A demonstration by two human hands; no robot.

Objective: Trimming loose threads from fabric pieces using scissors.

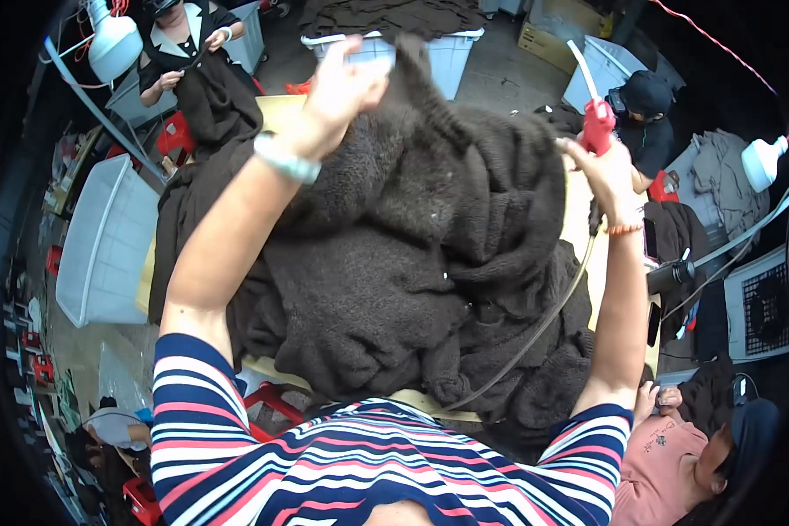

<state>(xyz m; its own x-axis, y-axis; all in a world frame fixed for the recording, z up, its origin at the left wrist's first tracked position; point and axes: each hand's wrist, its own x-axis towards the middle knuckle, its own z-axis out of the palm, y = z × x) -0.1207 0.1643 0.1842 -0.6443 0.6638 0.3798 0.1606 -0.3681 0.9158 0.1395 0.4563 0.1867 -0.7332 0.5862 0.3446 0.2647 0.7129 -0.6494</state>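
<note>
Dark brown fleecy garments (351, 298) lie heaped in front of me. My left hand (346, 92), smeared by motion, is raised over the heap's far side. A blurred flap of the brown cloth (421, 83) sticks up right beside its fingers; whether they grip it I cannot tell. Off the heap's right edge, my right hand (609, 171) is closed round a red air gun (598, 123). Its long white nozzle (580, 66) points up and away from the cloth. From the gun a thin hose (561, 302) runs down across the garments.
Under the heap shows a yellowish table (598, 263). Pale plastic bins stand left (105, 245) and beyond the far edge (451, 66). White lamps hang at upper left (114, 44) and right (763, 162). Other people work around, one handling dark cloth (210, 105).
</note>
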